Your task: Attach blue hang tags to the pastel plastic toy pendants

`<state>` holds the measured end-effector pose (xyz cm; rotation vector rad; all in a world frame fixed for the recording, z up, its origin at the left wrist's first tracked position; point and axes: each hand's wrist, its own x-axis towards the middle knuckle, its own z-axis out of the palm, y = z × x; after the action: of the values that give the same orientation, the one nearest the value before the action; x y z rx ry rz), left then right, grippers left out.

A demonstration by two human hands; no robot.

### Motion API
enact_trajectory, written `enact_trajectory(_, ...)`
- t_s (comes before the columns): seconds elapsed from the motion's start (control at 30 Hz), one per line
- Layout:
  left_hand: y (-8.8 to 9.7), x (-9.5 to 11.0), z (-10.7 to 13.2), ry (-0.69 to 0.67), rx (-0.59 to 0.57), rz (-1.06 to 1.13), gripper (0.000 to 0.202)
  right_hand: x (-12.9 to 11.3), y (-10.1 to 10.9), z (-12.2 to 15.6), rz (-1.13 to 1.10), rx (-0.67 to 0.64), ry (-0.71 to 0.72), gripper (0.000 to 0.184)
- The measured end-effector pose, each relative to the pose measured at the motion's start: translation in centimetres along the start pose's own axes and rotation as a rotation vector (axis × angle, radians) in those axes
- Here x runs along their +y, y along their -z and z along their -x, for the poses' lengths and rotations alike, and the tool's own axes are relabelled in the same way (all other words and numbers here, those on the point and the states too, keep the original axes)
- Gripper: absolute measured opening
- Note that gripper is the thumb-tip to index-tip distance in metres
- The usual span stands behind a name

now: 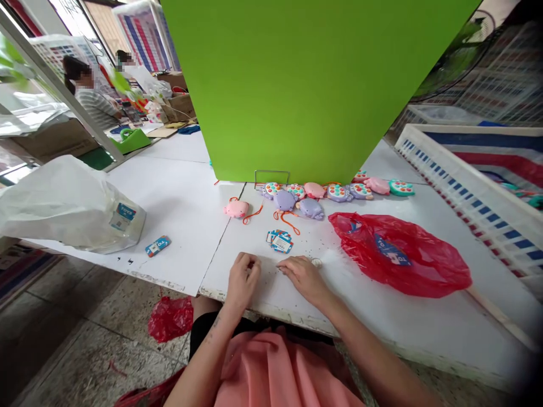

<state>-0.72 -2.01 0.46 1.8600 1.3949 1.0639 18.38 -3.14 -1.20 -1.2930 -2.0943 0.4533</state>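
My left hand rests on the white table near its front edge, fingers curled into a loose fist. My right hand lies beside it, fingers bent and pressed to the tabletop, next to a small round clear piece. Whether either hand holds anything is hidden. Just beyond the hands lies a small stack of blue-and-white tags. Farther back are several small animal-shaped toys: a pink one with an orange cord, purple ones, and a row with coloured buttons.
A crumpled red plastic bag lies right of my hands. A white plastic bag and a loose blue tag sit at left. A green board stands behind the toys. A white crate borders the right. Two people work at back left.
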Motion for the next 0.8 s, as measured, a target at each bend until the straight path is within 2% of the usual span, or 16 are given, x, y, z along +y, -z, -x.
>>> enact_trajectory(0.1, 1.6, 0.0, -0.4, 0.028, 0.056, 0.060, 0.014, 0.4, 0.8, 0.0, -0.177, 0.094, -0.164, 0.017)
enact_trajectory(0.17, 2.2, 0.3, -0.4, 0.024, 0.025, 0.069, 0.013, 0.3, 1.3, -0.2, -0.372, 0.197, -0.286, 0.015)
enact_trajectory(0.3, 2.1, 1.1, -0.4, -0.044, -0.183, 0.077, 0.013, -0.4, 2.3, -0.7, -1.008, 0.401, -0.444, 0.015)
enact_trajectory(0.4, 1.0, 1.4, -1.3, -0.140, -0.341, 0.039, 0.015, -0.7, 2.9, -0.5, -1.406, 0.459, -0.508, 0.018)
enact_trajectory(0.47, 0.0, 1.3, -2.5, -0.199, -0.358, -0.040, 0.018, -0.7, 3.0, -0.2, -1.478, 0.467, -0.534, 0.020)
enact_trajectory(0.6, -2.5, 0.7, -6.1, -0.225, -0.284, -0.292, 0.023, -1.1, 2.8, 0.5, -1.432, 0.429, -0.568, 0.021)
enact_trajectory(0.67, -3.5, 0.5, -7.5, -0.215, -0.313, -0.416, 0.024, -1.4, 2.6, 0.9, -1.413, 0.380, -0.577, 0.021)
enact_trajectory(0.8, -4.5, 0.5, -8.9, -0.181, -0.392, -0.550, 0.047, -1.6, 2.4, 1.6, -1.354, 0.309, -0.571, 0.019)
